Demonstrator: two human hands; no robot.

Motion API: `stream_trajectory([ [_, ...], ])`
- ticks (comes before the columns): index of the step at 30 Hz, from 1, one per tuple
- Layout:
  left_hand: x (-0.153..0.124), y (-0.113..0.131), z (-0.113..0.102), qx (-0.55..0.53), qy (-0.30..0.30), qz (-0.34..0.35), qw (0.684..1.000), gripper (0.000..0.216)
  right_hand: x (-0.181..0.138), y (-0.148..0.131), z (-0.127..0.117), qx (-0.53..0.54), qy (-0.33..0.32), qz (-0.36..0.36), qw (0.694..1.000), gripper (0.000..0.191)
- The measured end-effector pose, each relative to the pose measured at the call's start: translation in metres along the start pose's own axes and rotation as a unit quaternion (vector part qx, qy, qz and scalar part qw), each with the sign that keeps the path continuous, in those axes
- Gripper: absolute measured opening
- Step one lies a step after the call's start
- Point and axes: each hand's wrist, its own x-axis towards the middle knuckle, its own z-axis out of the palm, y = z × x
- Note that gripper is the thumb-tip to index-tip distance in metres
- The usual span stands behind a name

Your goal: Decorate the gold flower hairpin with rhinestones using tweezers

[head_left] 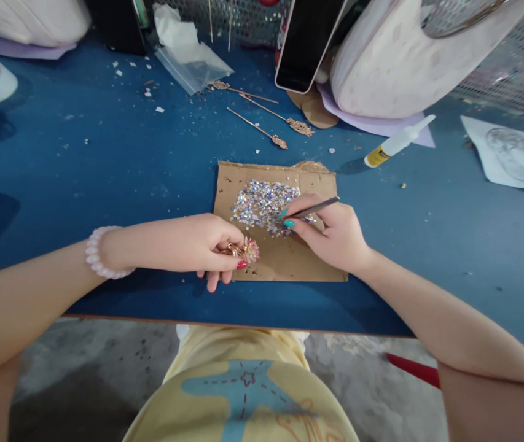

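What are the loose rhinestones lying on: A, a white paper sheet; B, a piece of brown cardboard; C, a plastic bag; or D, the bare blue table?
B: the rhinestones sit heaped on the brown cardboard, which lies flat on the blue table.

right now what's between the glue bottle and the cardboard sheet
In the head view, only bare blue table lies between the glue bottle and the cardboard sheet, crossed by the bottle's shadow.
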Motion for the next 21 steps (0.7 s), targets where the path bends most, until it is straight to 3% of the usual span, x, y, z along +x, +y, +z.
stream_trajectory([
  [8,0.002,-0.002,-0.005,-0.041,-0.036,-0.014,0.998,0.011,0.005,0.011,-0.022,0.022,-0.081,-0.046,0.995,0.008],
  [15,0.002,0.0,-0.008,-0.038,-0.044,-0.023,0.998,0.009,0.008,0.008,-0.026,-0.025,-0.101,-0.113,0.988,0.01],
  [21,0.001,0.001,-0.01,-0.032,-0.053,-0.023,0.998,0.01,0.008,0.007,-0.026,-0.043,-0.1,-0.121,0.987,0.01],
])
